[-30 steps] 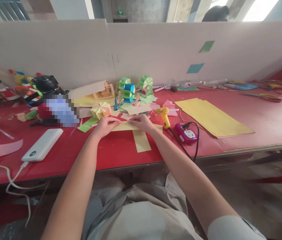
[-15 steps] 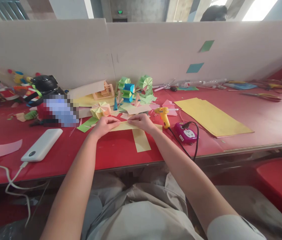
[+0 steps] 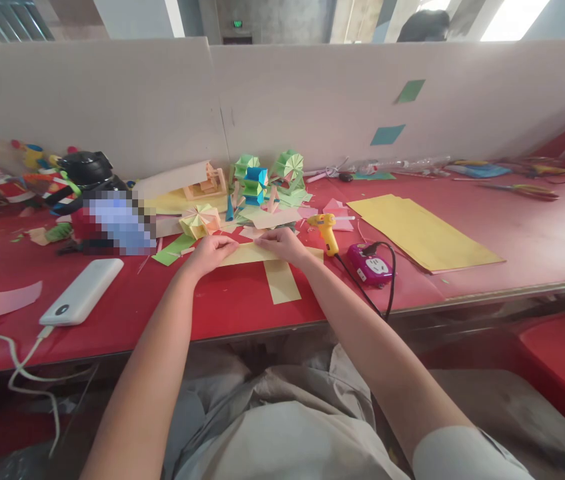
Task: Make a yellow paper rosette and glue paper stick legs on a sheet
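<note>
Right now both hands press on a yellow paper strip point(image 3: 247, 253) that lies flat on the red table point(image 3: 512, 233), near its front edge. The left hand point(image 3: 209, 252) has its fingers closed together on the left end of the strip, and the right hand point(image 3: 282, 243) pinches the upper edge a little to the right; the fingertips of the two hands are near each other. The paper is thin and matte. A second yellow strip point(image 3: 282, 281) lies under it and reaches toward the person, so together they make a T shape.

Just behind the hands stands a small folded fan of pale yellow paper point(image 3: 201, 219), with pleats like a rosette. Further back is a group of green and blue pleated paper models point(image 3: 267, 177). A green paper strip point(image 3: 175, 249) lies left of the left hand.

To the right lies a small yellow glue gun point(image 3: 327, 232), and beside it a pink power socket point(image 3: 369, 263) with a black cord. A stack of large yellow sheets point(image 3: 422, 233), smooth and rectangular, rests well apart on the right. On the left lies a white power bank point(image 3: 82, 291), glossy with rounded corners, with a white cable. No writing can be read; one thing on the left is blurred.
</note>
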`<state>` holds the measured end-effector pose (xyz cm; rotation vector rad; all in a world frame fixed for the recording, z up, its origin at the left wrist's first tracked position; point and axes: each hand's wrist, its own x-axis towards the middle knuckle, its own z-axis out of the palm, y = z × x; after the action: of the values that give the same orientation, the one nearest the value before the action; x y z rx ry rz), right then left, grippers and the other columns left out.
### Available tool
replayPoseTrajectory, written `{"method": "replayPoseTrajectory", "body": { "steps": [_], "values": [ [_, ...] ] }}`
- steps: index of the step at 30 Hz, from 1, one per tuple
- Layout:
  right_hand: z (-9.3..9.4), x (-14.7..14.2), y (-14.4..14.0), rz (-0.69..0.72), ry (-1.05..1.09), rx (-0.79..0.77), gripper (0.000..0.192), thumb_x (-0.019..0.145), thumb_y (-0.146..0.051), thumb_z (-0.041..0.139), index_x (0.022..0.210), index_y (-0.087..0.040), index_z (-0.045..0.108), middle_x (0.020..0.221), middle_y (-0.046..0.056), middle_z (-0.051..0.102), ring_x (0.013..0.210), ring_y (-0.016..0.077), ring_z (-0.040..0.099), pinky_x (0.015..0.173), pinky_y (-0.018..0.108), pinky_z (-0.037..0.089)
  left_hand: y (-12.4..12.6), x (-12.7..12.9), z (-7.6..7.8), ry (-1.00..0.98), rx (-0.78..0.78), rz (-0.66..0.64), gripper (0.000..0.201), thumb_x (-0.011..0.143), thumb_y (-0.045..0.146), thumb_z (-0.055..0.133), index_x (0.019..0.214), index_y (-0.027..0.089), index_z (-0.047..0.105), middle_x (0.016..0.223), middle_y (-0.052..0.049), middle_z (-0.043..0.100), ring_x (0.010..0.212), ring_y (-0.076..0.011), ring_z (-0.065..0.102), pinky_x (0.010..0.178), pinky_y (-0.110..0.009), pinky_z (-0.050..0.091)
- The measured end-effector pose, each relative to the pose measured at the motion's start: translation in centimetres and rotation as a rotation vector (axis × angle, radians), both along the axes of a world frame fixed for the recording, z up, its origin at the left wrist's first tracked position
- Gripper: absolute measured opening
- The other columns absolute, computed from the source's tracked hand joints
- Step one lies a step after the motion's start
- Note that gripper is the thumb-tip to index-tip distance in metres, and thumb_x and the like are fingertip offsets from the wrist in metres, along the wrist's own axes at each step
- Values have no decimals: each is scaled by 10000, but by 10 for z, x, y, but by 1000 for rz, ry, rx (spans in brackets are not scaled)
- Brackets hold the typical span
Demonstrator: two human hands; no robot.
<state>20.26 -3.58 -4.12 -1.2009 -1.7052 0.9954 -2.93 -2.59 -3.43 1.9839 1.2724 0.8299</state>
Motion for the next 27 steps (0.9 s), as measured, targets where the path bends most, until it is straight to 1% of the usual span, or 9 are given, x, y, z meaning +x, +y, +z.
{"method": "replayPoseTrajectory", "body": {
  "steps": [4, 6, 8, 11, 14, 17, 22, 25, 27],
  "values": [
    [-2, 1, 2, -5, 2, -11, 417, 742, -543, 693, 792, -136, 768, 648, 6, 612, 609, 115, 469, 576, 256, 347, -1, 1, 0, -9, 25, -29, 428, 822, 586, 645, 897, 187, 782, 910, -59, 767, 895, -246, 671, 778, -310, 496],
    [-2, 1, 1, 22, 7, 4, 403, 747, -527, 694, 805, -137, 776, 675, 12, 636, 624, 119, 488, 590, 258, 359, -1, 1, -1, -21, 34, -48, 384, 813, 549, 678, 914, 195, 785, 956, -63, 774, 942, -249, 678, 829, -319, 500],
    [-2, 1, 1, 62, -6, 15, 395, 757, -519, 688, 808, -138, 781, 676, 12, 645, 624, 118, 490, 588, 258, 354, -1, 2, -1, -20, 28, -56, 355, 802, 528, 702, 918, 204, 789, 963, -63, 779, 952, -249, 683, 843, -324, 504],
    [-1, 0, 1, 101, 1, 22, 383, 764, -507, 695, 822, -140, 788, 724, 26, 687, 664, 133, 538, 618, 261, 385, -3, 4, -1, -8, 16, -56, 350, 801, 531, 704, 909, 210, 791, 923, -59, 780, 905, -244, 686, 797, -325, 512],
    [-2, -1, 1, 128, 49, 32, 357, 742, -485, 737, 865, -154, 798, 840, 51, 746, 775, 172, 623, 714, 278, 455, -5, 7, -1, -8, 42, -61, 354, 809, 532, 694, 894, 201, 790, 886, -59, 775, 857, -234, 682, 750, -317, 512],
    [-3, -2, 2, 156, 76, 44, 341, 721, -468, 773, 877, -167, 806, 900, 63, 772, 851, 202, 667, 782, 292, 489, -7, 11, -2, -35, 70, -69, 352, 813, 523, 690, 873, 190, 788, 846, -60, 768, 814, -223, 676, 716, -306, 513],
    [-6, -4, 3, 152, 78, 84, 300, 737, -435, 771, 868, -169, 814, 914, 74, 783, 863, 214, 689, 793, 306, 513, -6, 13, -5, -95, 28, -63, 340, 777, 517, 734, 880, 198, 795, 850, -53, 776, 785, -209, 686, 690, -291, 526],
    [-7, -4, 4, 136, 113, 108, 280, 731, -417, 779, 862, -173, 818, 913, 76, 786, 874, 224, 700, 791, 315, 529, -5, 11, -3, -118, 40, -49, 329, 751, 502, 763, 870, 198, 803, 854, -56, 782, 803, -214, 696, 704, -294, 537],
    [-9, -4, 5, 136, 144, 101, 280, 722, -412, 789, 871, -178, 821, 922, 76, 787, 887, 229, 706, 800, 321, 538, -4, 11, -2, -140, 19, -41, 331, 727, 497, 785, 869, 198, 806, 855, -59, 785, 813, -219, 700, 714, -299, 542]
  ]
}}
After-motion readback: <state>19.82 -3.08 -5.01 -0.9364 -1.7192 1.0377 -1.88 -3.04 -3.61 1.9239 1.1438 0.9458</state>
